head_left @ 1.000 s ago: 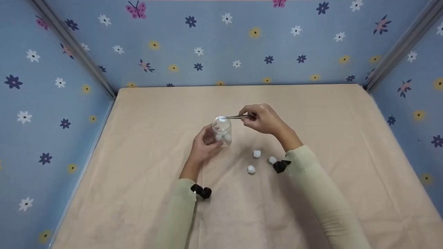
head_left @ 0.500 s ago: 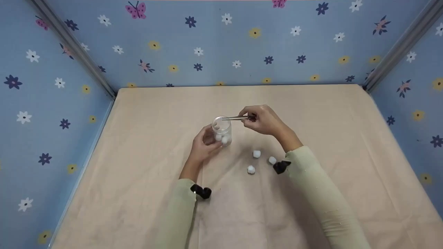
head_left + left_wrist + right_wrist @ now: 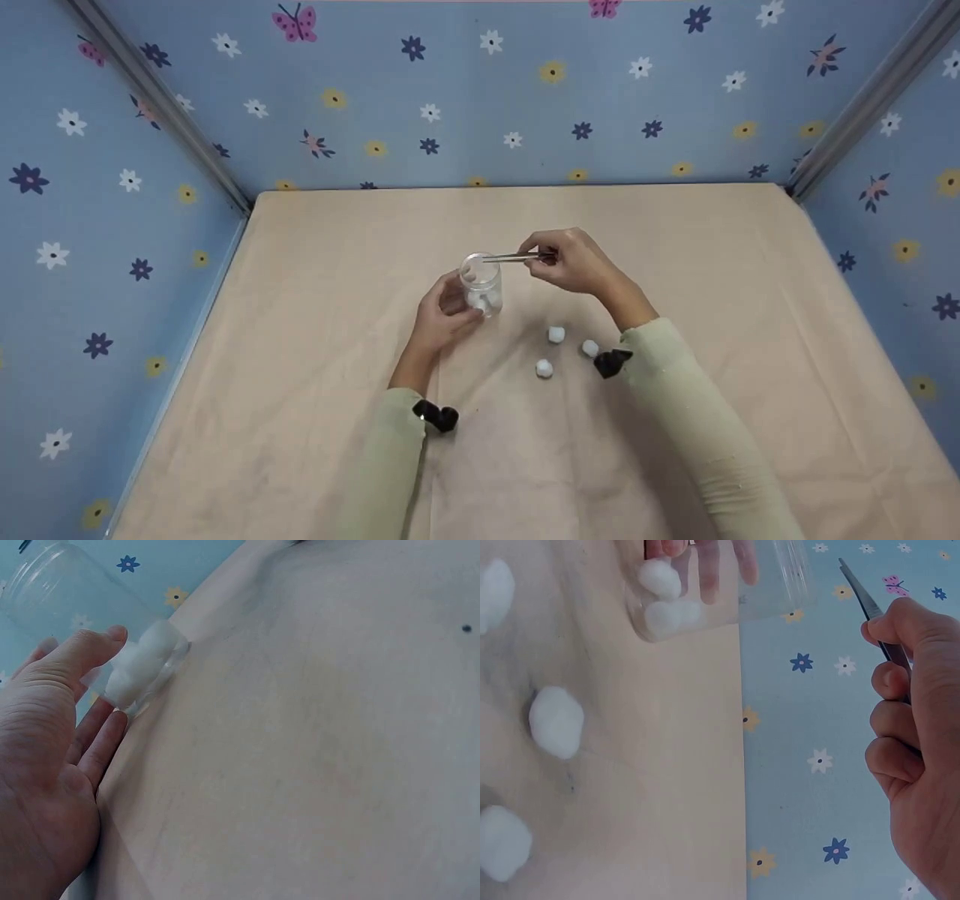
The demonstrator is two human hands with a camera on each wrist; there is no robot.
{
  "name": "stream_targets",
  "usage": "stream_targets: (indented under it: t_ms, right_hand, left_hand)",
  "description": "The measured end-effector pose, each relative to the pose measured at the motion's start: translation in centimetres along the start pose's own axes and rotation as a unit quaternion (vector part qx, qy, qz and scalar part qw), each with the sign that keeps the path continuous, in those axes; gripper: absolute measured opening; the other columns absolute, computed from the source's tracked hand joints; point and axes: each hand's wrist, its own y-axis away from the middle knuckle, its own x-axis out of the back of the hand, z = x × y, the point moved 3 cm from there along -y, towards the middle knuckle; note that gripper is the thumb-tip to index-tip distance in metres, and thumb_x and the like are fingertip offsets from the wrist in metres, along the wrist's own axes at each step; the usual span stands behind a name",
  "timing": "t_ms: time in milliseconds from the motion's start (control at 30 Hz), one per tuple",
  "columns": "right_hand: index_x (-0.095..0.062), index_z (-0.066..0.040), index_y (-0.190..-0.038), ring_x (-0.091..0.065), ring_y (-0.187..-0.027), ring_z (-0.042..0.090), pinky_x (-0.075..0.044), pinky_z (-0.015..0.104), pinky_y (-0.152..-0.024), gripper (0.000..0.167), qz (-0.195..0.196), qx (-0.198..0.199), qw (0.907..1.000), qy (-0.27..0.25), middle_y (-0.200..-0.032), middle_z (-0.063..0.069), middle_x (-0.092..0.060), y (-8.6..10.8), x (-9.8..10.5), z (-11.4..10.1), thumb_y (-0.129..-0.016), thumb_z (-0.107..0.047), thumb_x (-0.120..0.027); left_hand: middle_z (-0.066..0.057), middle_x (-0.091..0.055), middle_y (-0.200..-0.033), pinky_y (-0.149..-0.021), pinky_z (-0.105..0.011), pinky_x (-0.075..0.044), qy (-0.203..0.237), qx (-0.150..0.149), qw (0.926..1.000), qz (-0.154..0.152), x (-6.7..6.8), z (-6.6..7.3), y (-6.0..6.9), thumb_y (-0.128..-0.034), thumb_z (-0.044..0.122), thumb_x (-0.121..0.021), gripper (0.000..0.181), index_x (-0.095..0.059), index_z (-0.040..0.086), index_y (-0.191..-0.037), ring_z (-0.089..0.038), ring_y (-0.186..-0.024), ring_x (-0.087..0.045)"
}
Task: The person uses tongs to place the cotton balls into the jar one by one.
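Note:
My left hand (image 3: 441,319) grips a clear jar (image 3: 489,277) whose open mouth faces up. Several white cotton balls (image 3: 146,664) lie at the jar's bottom, seen through its wall in both wrist views. In my right hand (image 3: 574,261) is a pair of metal tweezers (image 3: 510,258), pinched between thumb and fingers. Its tips reach over the jar's mouth with nothing between them. The right wrist view shows the tweezers (image 3: 866,604) pointing away from the palm, the tips slightly apart.
Loose on the beige cloth (image 3: 300,360), right of the jar, lie three cotton balls: a back one (image 3: 556,334), a front one (image 3: 544,368) and a right one (image 3: 590,348) beside the black wrist camera (image 3: 613,363). Blue flowered panels (image 3: 480,90) stand around the table.
A second ago the tweezers held a cotton ball at the jar's mouth. It has dropped into the jar, and the balls inside have shifted. The left hand has barely moved.

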Motion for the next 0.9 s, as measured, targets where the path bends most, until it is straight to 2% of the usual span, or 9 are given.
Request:
stream_targets:
  t_ms: [400, 600, 900]
  right_hand:
    - [-0.084, -0.007, -0.115, -0.046, -0.064, 0.007, -0.038, 0.025, -0.064, 0.017, -0.004, 0.001, 1.0, -0.002, -0.075, 0.011, -0.069, 1.2, 0.9, 0.3, -0.101, -0.009, -0.073]
    - [-0.085, -0.007, -0.114, -0.044, -0.064, 0.009, -0.038, 0.025, -0.064, 0.018, -0.014, 0.003, 0.9999, 0.0, -0.071, 0.009, -0.064, 2.1, 1.2, 0.7, -0.1, -0.008, -0.074]
    - [-0.084, -0.007, -0.114, -0.044, -0.064, 0.011, -0.037, 0.025, -0.062, 0.017, -0.027, 0.003, 0.9994, 0.022, -0.073, 0.009, -0.066, 3.7, 1.2, 1.4, -0.101, -0.008, -0.074]
  left_hand:
    - [-0.024, -0.064, -0.157, -0.129, -0.046, -0.057, -0.015, 0.004, 0.9999, -0.003, 0.0, -0.2, -0.1, -0.0942, -0.004, -0.086, 0.077, -0.053, 0.005, -0.163, -0.043, -0.149, -0.064]
    - [-0.024, -0.063, -0.158, -0.128, -0.047, -0.057, -0.013, 0.002, 0.9999, -0.007, 0.0, -0.3, -0.2, -0.0943, -0.005, -0.085, 0.078, -0.052, 0.004, -0.164, -0.044, -0.149, -0.064]
    - [-0.027, -0.063, -0.157, -0.126, -0.046, -0.059, -0.007, -0.008, 0.9999, -0.005, 0.0, -0.2, 0.0, -0.0939, -0.008, -0.083, 0.074, -0.054, 0.002, -0.161, -0.046, -0.146, -0.066]
